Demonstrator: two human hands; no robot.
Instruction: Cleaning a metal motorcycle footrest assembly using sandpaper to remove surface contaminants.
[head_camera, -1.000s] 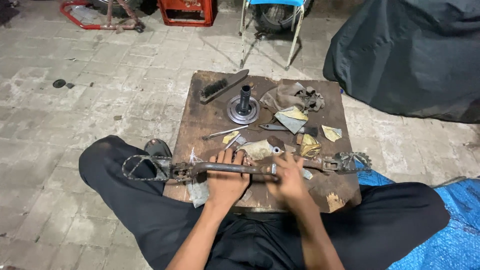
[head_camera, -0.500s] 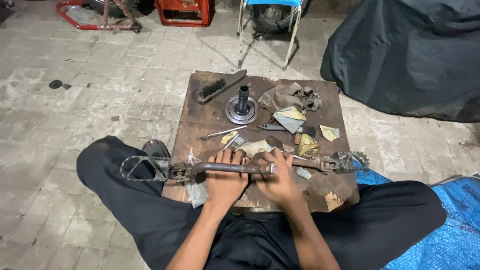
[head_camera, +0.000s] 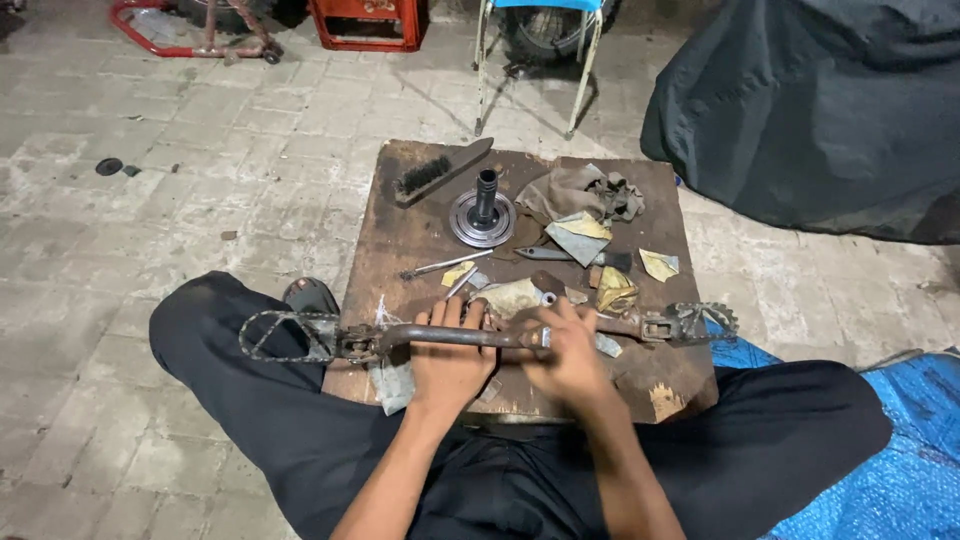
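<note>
A long rusty metal bar (head_camera: 420, 335) with toothed foot pegs at both ends lies across the near edge of a worn wooden board (head_camera: 420, 215). My left hand (head_camera: 449, 358) rests on the bar near its middle, fingers spread over it and pressing down. My right hand (head_camera: 566, 349) is closed around the bar just to the right, with a scrap of sandpaper under the fingers. The left peg (head_camera: 280, 335) hangs over my knee; the right peg (head_camera: 695, 322) sits at the board's right edge.
On the board lie a wire brush (head_camera: 437, 172), a round metal hub with a shaft (head_camera: 483, 212), a rag (head_camera: 585, 190), sandpaper scraps (head_camera: 580, 235) and a thin rod (head_camera: 443, 265). A dark covered bulk (head_camera: 820, 110) stands at right, a blue tarp (head_camera: 880, 480) near my right knee.
My right hand has slid leftward along the bar, closer to my left hand. The left hand and the bar have stayed in place.
</note>
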